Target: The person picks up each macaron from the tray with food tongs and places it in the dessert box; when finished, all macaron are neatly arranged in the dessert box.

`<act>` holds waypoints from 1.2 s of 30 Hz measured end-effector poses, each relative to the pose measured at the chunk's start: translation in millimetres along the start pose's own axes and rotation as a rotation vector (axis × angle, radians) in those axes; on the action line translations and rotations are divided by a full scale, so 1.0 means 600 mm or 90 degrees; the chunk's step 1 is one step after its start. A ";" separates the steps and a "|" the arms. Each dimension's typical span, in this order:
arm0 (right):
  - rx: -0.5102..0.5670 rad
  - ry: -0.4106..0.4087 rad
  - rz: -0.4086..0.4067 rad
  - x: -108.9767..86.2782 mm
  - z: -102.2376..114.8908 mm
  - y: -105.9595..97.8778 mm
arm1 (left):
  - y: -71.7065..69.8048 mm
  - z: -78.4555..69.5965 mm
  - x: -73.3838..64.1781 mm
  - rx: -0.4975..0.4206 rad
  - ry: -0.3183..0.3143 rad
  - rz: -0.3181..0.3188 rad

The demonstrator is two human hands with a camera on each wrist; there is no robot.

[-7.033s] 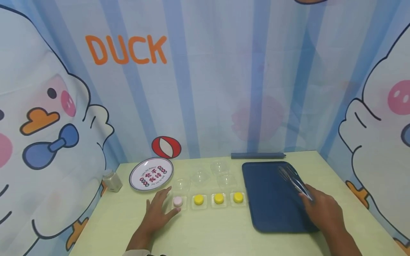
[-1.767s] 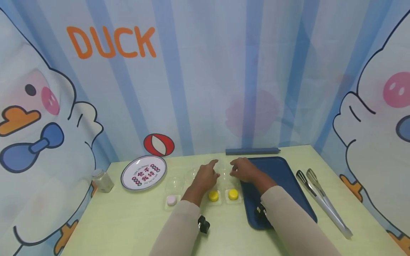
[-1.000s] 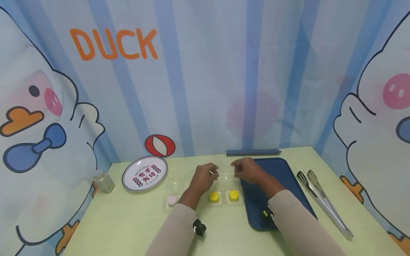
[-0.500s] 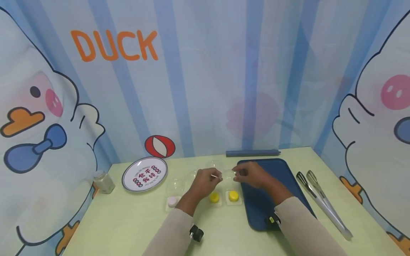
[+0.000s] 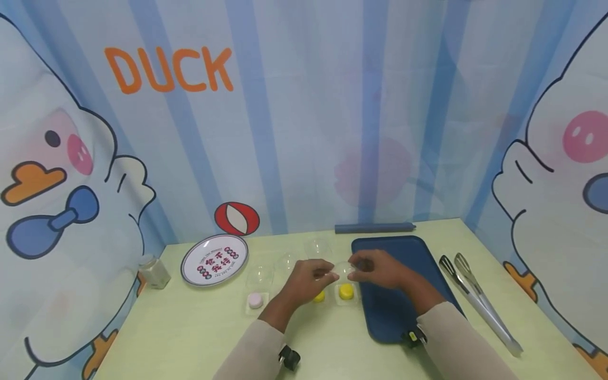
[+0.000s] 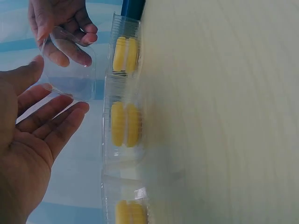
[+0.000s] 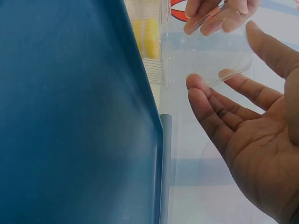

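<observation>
Both hands hold a clear domed plastic lid (image 5: pixel 344 269) by opposite edges, just behind and above the rightmost yellow macaron (image 5: pixel 346 291). My left hand (image 5: pixel 306 281) pinches its left side and my right hand (image 5: pixel 383 269) its right side. In the left wrist view the lid stands apart from the row of macarons in clear plastic bases. Another yellow macaron (image 5: pixel 319 297) shows partly past my left hand. A third yellow macaron (image 6: pixel 130 213) appears only in the left wrist view. The pink macaron (image 5: pixel 255 301) sits in its base at the row's left end.
Several clear lids, one a lid (image 5: pixel 260 275) behind the pink macaron, lie at the back. A blue tray (image 5: pixel 394 316) is under my right hand, with tongs (image 5: pixel 482 306) to its right. A plate (image 5: pixel 215 260), a small shaker (image 5: pixel 154 272) and a dark blue rod (image 5: pixel 375 228) stand around.
The tongs, earlier in my right hand over the tray, now lie on the table. Both hands have taken a lid from the back and brought it nearer, towards the rightmost yellow macaron.
</observation>
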State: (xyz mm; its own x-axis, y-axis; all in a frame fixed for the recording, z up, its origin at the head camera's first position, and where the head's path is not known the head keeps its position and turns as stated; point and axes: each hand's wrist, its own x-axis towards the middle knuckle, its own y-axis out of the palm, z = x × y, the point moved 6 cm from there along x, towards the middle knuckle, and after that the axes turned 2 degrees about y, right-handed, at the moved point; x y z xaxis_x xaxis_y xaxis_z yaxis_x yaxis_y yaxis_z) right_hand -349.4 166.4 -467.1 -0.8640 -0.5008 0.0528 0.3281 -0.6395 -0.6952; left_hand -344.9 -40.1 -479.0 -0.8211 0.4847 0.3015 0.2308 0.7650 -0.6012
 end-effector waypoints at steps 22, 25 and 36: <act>-0.006 -0.010 0.003 -0.027 -0.002 0.025 | 0.029 -0.011 -0.026 0.169 -0.007 0.052; -0.008 -0.009 -0.005 -0.029 -0.004 0.028 | 0.030 -0.010 -0.027 0.162 0.002 0.040; -0.069 0.004 -0.049 -0.036 -0.011 0.038 | 0.040 -0.004 -0.029 0.208 0.015 0.015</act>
State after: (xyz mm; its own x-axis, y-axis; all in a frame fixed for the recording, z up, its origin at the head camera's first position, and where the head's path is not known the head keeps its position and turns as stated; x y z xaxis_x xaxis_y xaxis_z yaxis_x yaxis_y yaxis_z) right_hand -325.6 166.4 -488.9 -0.8877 -0.4484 0.1045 0.2175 -0.6084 -0.7632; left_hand -323.8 -29.0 -496.9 -0.8042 0.5129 0.3002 0.0658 0.5790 -0.8127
